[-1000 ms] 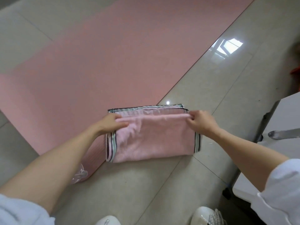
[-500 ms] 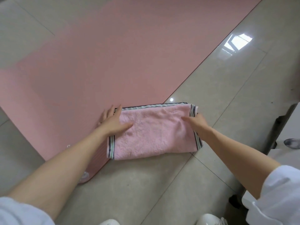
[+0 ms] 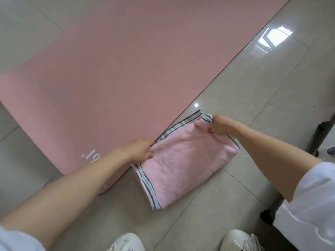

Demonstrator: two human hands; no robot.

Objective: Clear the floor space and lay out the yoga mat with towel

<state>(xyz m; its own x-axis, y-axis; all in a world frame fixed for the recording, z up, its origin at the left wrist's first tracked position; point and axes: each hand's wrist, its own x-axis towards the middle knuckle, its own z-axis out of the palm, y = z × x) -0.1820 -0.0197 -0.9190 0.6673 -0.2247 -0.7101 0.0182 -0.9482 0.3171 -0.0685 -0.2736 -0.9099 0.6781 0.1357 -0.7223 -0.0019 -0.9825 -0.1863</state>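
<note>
A pink yoga mat lies unrolled across the tiled floor, running from the lower left to the upper right, with white lettering near its near end. A folded pink towel with striped edges lies on the tiles beside the mat's near right corner, turned at an angle. My left hand grips the towel's left far corner where it meets the mat. At the towel's far right corner my right hand pinches the cloth, which is bunched and lifted a little there.
Glossy grey floor tiles surround the mat. A white piece of furniture with dark legs stands at the right edge. My two white shoes show at the bottom, close to the towel.
Both hands went from pressing flat on the towel to gripping its far corners. The towel has swung round and now lies diagonally, mostly off the mat.
</note>
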